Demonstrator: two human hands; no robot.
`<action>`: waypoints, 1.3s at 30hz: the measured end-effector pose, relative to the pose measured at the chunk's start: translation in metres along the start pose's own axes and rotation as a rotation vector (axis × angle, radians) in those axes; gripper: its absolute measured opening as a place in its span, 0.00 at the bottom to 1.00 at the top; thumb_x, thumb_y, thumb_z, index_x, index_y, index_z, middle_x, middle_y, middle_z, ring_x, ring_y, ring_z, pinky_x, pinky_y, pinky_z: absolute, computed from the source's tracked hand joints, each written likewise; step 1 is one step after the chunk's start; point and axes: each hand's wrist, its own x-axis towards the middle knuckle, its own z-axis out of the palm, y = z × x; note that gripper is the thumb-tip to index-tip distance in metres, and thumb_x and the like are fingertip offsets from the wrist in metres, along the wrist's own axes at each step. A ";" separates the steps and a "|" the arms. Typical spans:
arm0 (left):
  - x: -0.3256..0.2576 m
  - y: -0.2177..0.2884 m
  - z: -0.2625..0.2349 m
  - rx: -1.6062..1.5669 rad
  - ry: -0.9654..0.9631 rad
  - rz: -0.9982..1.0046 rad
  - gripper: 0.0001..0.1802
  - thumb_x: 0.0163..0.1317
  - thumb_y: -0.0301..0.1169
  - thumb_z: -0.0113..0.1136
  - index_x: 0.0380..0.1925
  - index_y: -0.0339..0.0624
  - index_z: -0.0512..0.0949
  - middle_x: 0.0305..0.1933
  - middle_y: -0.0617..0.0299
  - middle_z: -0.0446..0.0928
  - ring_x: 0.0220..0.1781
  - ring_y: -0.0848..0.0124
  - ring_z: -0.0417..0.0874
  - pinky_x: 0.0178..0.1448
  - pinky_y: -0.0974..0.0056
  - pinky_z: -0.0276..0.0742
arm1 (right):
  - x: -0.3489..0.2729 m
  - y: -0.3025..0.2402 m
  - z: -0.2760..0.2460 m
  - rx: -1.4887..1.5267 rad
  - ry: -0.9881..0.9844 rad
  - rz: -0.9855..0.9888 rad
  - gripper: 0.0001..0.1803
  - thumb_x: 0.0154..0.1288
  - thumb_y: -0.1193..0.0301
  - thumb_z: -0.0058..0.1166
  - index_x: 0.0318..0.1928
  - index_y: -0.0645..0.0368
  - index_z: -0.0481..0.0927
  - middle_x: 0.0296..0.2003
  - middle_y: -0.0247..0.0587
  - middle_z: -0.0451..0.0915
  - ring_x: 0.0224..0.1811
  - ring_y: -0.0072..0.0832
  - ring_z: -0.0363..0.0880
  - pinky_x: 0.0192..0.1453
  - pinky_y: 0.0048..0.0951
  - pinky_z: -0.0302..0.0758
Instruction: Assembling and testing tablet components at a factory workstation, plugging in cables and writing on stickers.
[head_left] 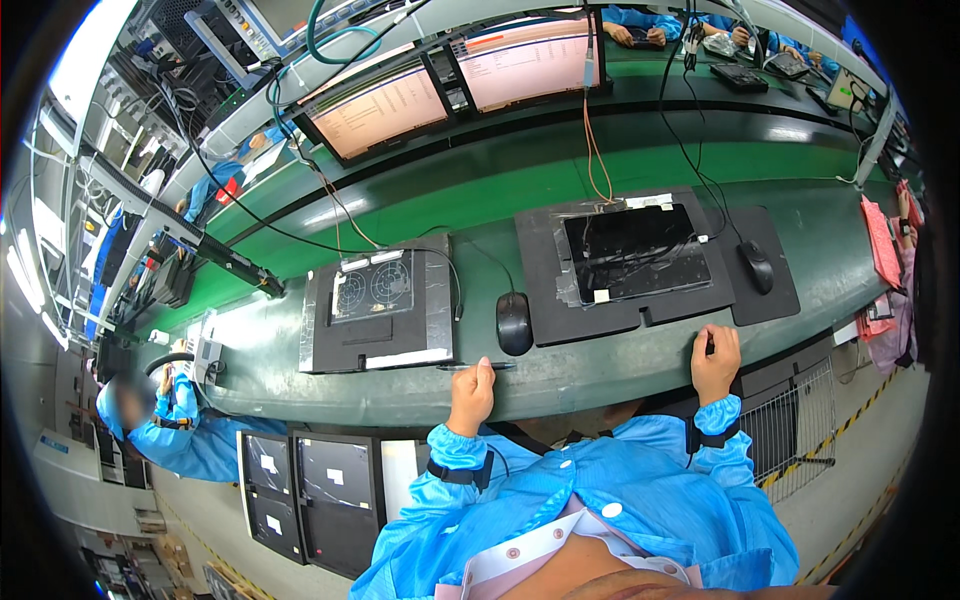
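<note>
The left hand (472, 395) closed on a dark pen (476, 367) at the tabletop (600, 370) edge, a black mouse (514, 322) at its one o'clock, while the right hand (716, 362), curled around a small dark object, rested at five o'clock of the black fixture (625, 265).

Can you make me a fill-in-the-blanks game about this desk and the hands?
1. The left hand holds a ____ at the table edge.
2. The mouse between the two black mats is coloured ____.
3. The left mat carries a part with ____ round fans.
4. The right hand rests near the ____ mat.

Missing words: pen; black; two; right
</note>
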 end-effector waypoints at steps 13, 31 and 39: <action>0.004 0.007 0.000 0.018 0.005 0.023 0.30 0.81 0.38 0.45 0.15 0.35 0.67 0.15 0.66 0.62 0.19 0.76 0.61 0.26 0.62 0.57 | 0.005 -0.001 -0.001 0.013 -0.015 -0.016 0.01 0.64 0.78 0.57 0.36 0.62 0.79 0.30 0.45 0.78 0.35 0.45 0.76 0.40 0.43 0.72; 0.000 0.005 0.001 0.024 0.019 0.006 0.27 0.79 0.33 0.48 0.16 0.33 0.67 0.15 0.60 0.62 0.19 0.72 0.61 0.26 0.58 0.59 | 0.000 0.000 0.000 0.024 -0.012 0.005 0.01 0.63 0.78 0.57 0.35 0.63 0.79 0.31 0.46 0.78 0.36 0.46 0.76 0.40 0.43 0.73; 0.004 0.006 0.001 0.031 0.006 0.024 0.28 0.80 0.34 0.46 0.16 0.35 0.66 0.16 0.62 0.63 0.19 0.73 0.61 0.26 0.60 0.58 | 0.002 0.000 0.001 0.043 0.001 0.021 0.02 0.63 0.78 0.57 0.34 0.63 0.79 0.30 0.46 0.78 0.35 0.46 0.76 0.39 0.43 0.72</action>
